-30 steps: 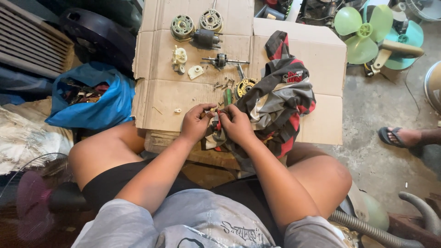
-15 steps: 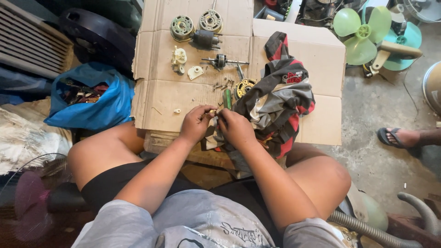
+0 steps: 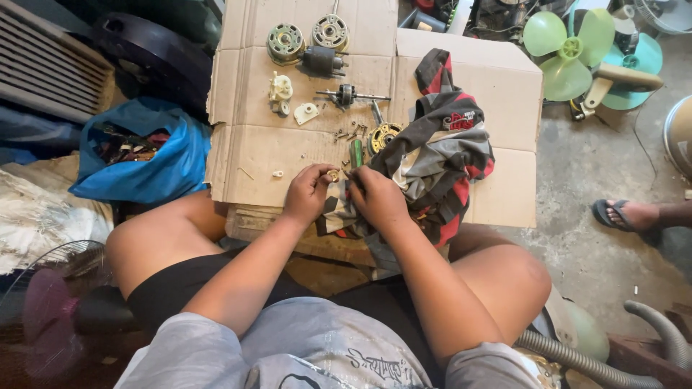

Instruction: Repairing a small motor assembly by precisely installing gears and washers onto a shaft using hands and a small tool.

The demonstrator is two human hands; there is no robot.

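My left hand (image 3: 308, 193) pinches a small brass-coloured part (image 3: 333, 175) between thumb and fingers above a flattened cardboard sheet (image 3: 252, 151). My right hand (image 3: 378, 198) is closed on a fold of a red, grey and black striped cloth (image 3: 440, 155), touching the part from the right. A green-handled screwdriver (image 3: 357, 151) lies just beyond my fingers. Next to it sit a copper-wound motor stator (image 3: 384, 135) and several loose screws (image 3: 347, 134).
Farther up the cardboard lie two motor housings (image 3: 286, 42) (image 3: 330, 32), a dark motor body (image 3: 323, 60), a rotor shaft (image 3: 346, 95) and white plastic pieces (image 3: 281, 90). A blue bag (image 3: 144, 155) sits left. Green fan blades (image 3: 566, 50) and another person's sandalled foot (image 3: 623, 214) are right.
My hands stay in place over the cardboard; the fingers shift slightly as they work the small part against the cloth.
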